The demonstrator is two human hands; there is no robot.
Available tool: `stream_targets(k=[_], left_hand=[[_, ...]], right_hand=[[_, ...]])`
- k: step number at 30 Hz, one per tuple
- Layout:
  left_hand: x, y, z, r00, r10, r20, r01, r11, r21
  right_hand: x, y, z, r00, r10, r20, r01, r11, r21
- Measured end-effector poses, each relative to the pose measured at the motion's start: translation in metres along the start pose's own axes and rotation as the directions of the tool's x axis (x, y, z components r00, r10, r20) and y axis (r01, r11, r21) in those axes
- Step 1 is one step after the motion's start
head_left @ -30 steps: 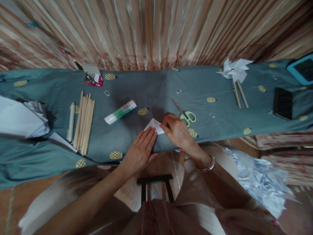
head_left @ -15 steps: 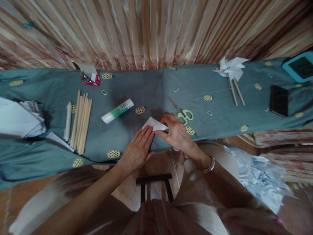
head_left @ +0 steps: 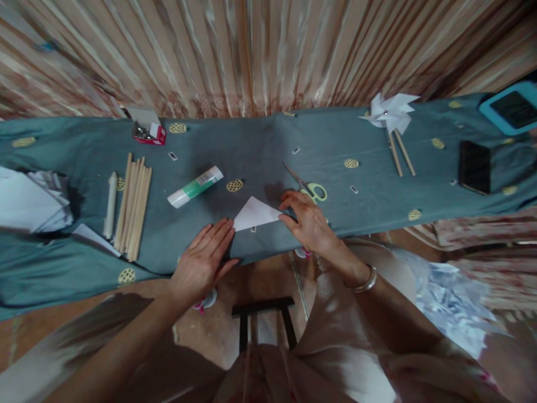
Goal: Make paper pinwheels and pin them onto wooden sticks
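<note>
A folded white paper triangle [head_left: 257,214] lies on the green cloth near the table's front edge. My left hand [head_left: 205,252] rests flat at its left corner, fingers stretched out. At the right corner, my right hand [head_left: 306,220] pinches the paper's tip between thumb and fingers. Green-handled scissors [head_left: 308,187] lie just beyond my right hand, blades pointing away to the left. A green and white glue stick [head_left: 195,187] lies beyond my left hand.
Wooden sticks [head_left: 133,207], a white candle-like stick [head_left: 110,205] and stacked white paper [head_left: 31,201] are at left. A red box [head_left: 149,132] holds small metal pieces. Right are a white pinwheel [head_left: 388,113], a dark phone [head_left: 475,167] and a blue-framed device [head_left: 512,109].
My left hand has slid left along the paper to its left corner, uncovering more of the triangle. My right hand stays at the right tip. The whole view has shifted slightly.
</note>
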State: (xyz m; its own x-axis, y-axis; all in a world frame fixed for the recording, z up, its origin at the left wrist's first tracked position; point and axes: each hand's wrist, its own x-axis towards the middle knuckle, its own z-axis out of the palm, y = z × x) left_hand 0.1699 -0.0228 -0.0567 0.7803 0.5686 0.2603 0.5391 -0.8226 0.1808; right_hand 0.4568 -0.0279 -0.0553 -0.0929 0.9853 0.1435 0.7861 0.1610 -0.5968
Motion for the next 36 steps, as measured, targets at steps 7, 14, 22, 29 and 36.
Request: stream_targets(k=[7,14,22,29,36], left_hand=[[-0.007,-0.004,-0.002,0.999,-0.014,-0.036,0.014,1.000,-0.020],[0.005,-0.008,-0.008,0.997,-0.049,-0.066,0.044,0.997,-0.067],[0.027,-0.005,-0.011,0.995,-0.068,-0.071,0.063,0.995,-0.075],[0.050,0.003,-0.007,0.992,0.058,-0.109,-0.062,0.998,-0.031],[0.064,0.011,-0.009,0.989,0.095,-0.115,-0.091,0.995,0.046]], right_hand=[[0.001,0.005,-0.002,1.000,-0.013,-0.013,0.013,0.999,0.036],[0.003,-0.004,-0.003,1.000,-0.008,-0.002,0.008,0.995,0.101],[0.007,-0.017,-0.003,0.991,0.023,0.130,-0.055,0.966,0.253],[0.005,-0.028,-0.007,0.941,0.020,0.338,-0.176,0.882,0.437],[0.000,-0.025,-0.010,0.972,0.014,0.233,-0.096,0.934,0.345]])
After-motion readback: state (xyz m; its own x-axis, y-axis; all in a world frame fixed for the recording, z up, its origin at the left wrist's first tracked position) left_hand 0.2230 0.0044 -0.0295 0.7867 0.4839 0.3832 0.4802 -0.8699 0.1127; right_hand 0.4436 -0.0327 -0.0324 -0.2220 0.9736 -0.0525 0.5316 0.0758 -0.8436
